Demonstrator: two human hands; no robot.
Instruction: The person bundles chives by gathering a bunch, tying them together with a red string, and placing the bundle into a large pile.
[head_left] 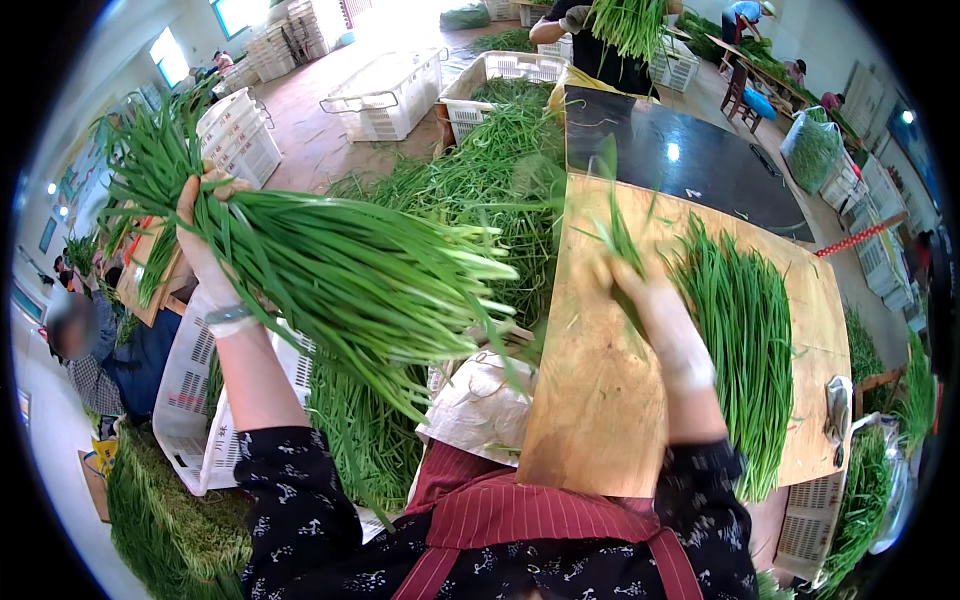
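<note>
A thick bunch of green garlic chives (340,255) is raised on the left, its pale stem ends pointing right. My left hand (203,200), in a thin pale glove, is closed around it toward the leafy end. Over the wooden board (590,400), my right hand (640,290) is smeared by motion. A few loose chive leaves (620,240) stick out of its fingers. Just right of that hand, a long pile of chives (735,350) lies on the board, leaf tips toward the far side.
A black panel (680,150) adjoins the board's far end. Loose greens (480,190) heap up left of the board. White plastic crates (385,95) stand on the floor beyond. Across the board, a person (600,50) holds another bunch. A grey object (838,410) lies at the board's right edge.
</note>
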